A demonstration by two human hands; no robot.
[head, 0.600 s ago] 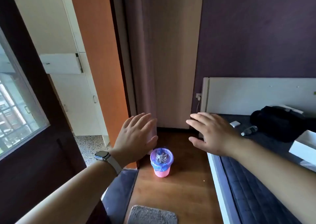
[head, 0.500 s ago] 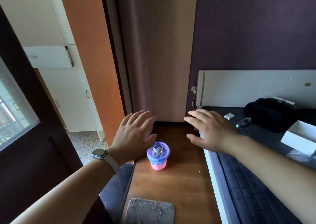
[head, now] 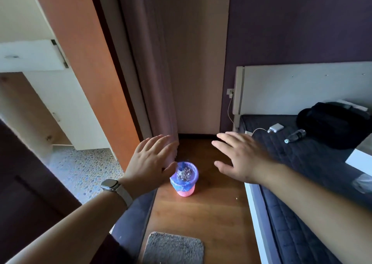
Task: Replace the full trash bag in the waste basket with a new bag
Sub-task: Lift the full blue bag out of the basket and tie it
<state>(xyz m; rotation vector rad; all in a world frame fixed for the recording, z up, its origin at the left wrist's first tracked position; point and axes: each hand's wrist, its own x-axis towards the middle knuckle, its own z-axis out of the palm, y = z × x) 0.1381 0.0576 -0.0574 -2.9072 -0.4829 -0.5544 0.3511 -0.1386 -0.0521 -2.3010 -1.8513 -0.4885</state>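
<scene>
A small pink waste basket stands on the wooden floor ahead of me, lined with a blue-purple trash bag whose top is folded over the rim. Crumpled grey trash fills it. My left hand, a watch on its wrist, hovers palm-down left of the basket, high above it. My right hand is held out the same way to the right of it. Both hands are spread and hold nothing.
A bed with a white frame and dark mattress runs along the right, carrying a black bag, a bottle, a charger and a white box. A grey mat lies near me. A curtain and orange door stand to the left.
The view has tilted down and come closer to the basket. Both hands stay spread in front of me, in much the same pose.
</scene>
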